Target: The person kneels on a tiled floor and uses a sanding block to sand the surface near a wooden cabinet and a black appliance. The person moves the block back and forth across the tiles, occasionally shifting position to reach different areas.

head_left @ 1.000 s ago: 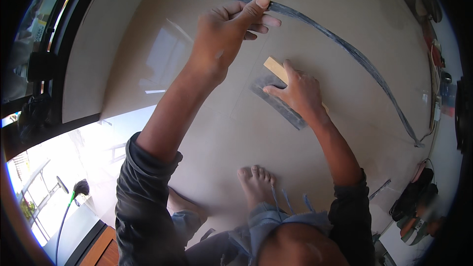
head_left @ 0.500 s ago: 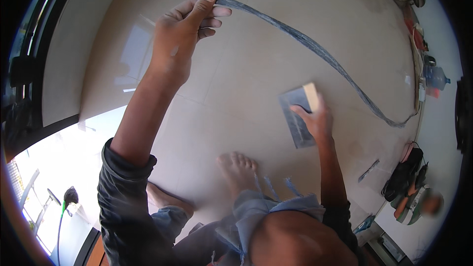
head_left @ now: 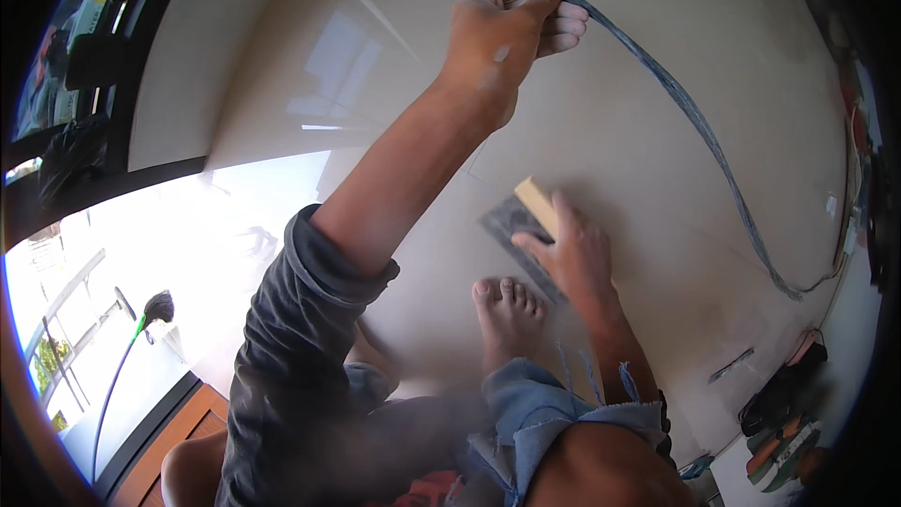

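My left hand point(head_left: 511, 28), arm stretched forward, pinches a long grey, dusty cable point(head_left: 671, 84) between thumb and fingers. From there the cable curves down to the right side of the floor. Lower down, my right hand point(head_left: 577, 253) is closed on the pale wooden grip of a flat dark rectangular hand tool point(head_left: 514, 219). The fingers are slightly blurred and hide part of this tool. It is tilted in the picture, just beyond the toes of my bare foot point(head_left: 510, 314).
Pale dusty floor tiles point(head_left: 432, 197) surround my feet. At the left are a dark-framed opening point(head_left: 117, 103) and a broom with a green collar point(head_left: 158, 308). A thin blade-like tool point(head_left: 730, 365) lies at right, near shoes point(head_left: 784, 455) along the wall.
My left hand has moved right with the cable. My right hand has brought the flat tool left, closer to my foot, and turned it. The whole view has shifted somewhat.
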`<action>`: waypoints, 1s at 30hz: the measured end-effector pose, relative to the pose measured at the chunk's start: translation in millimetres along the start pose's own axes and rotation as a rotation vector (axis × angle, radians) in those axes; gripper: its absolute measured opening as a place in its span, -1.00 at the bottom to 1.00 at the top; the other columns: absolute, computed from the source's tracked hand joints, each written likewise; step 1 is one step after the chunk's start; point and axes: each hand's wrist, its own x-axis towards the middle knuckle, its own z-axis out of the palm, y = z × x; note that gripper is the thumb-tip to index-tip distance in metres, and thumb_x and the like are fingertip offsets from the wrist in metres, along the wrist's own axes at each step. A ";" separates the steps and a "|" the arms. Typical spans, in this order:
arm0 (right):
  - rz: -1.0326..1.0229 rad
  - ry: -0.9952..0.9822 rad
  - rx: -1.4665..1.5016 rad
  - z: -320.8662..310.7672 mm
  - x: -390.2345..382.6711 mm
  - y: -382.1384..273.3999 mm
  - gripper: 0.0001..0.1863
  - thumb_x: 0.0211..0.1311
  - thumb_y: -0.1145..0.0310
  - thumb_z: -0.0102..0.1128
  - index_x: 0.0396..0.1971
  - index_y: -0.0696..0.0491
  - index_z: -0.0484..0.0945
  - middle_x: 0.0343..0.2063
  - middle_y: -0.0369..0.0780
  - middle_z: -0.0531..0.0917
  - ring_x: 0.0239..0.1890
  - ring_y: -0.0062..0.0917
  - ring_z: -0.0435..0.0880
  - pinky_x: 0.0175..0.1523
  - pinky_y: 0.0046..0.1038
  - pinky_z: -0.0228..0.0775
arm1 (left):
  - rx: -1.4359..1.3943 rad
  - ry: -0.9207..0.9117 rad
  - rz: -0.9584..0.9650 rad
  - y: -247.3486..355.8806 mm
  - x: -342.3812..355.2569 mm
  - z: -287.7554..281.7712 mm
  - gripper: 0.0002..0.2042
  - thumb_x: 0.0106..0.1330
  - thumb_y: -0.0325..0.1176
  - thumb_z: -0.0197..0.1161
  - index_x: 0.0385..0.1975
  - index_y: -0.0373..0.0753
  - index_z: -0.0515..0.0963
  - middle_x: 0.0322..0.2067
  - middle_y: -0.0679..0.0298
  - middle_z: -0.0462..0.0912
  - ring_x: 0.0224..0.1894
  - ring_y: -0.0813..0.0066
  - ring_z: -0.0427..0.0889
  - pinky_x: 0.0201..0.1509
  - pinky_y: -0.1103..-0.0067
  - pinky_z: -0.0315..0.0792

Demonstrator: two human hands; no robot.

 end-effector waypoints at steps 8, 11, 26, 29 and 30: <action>-0.119 0.004 -0.052 -18.5 50.6 9.5 0.00 0.17 -0.22 0.64 0.37 0.23 0.46 -0.01 0.16 0.78 0.02 0.10 0.81 0.12 0.03 0.64 | 0.070 -0.071 -0.070 15.2 2.5 -6.6 -0.62 0.65 -0.06 0.34 -0.04 -0.35 0.63 -0.18 0.19 0.81 -0.17 0.56 0.76 0.14 0.58 0.68; 0.114 0.288 0.167 -64.8 110.2 89.0 0.07 0.11 -0.12 0.72 0.43 0.31 0.45 0.13 0.24 0.74 0.19 0.06 0.77 0.32 -0.11 0.58 | 0.147 -0.101 -0.097 28.3 2.4 -13.1 -0.56 0.66 0.03 0.30 -0.05 -0.34 0.70 -0.20 0.21 0.85 -0.18 0.56 0.77 0.12 0.56 0.67; 0.045 0.411 0.089 -118.8 234.9 132.2 0.27 -0.01 -0.31 0.73 0.48 0.33 0.38 0.25 0.30 0.65 0.35 0.18 0.64 0.43 -0.06 0.53 | 0.491 -0.314 0.267 100.6 7.1 3.2 -0.33 0.64 0.24 0.20 0.16 -0.39 0.75 -0.10 0.04 0.89 -0.09 0.36 0.80 0.10 0.41 0.69; 0.038 0.441 0.087 -120.0 198.9 140.9 0.11 0.08 -0.16 0.75 0.44 0.29 0.44 0.26 0.24 0.67 0.35 0.06 0.66 0.41 -0.10 0.52 | 0.478 -0.219 0.189 90.1 6.8 -7.0 -0.39 0.69 0.18 0.15 0.14 -0.36 0.76 -0.06 0.05 0.89 -0.12 0.38 0.77 0.07 0.43 0.67; 0.043 0.520 0.200 -137.5 187.8 176.5 0.04 0.10 -0.12 0.75 0.38 0.31 0.51 0.22 0.22 0.71 0.31 0.02 0.71 0.38 -0.12 0.54 | 0.422 -0.231 0.167 84.5 6.6 -1.9 -0.42 0.71 0.15 0.14 0.15 -0.34 0.75 -0.05 0.07 0.89 -0.13 0.41 0.76 0.05 0.45 0.66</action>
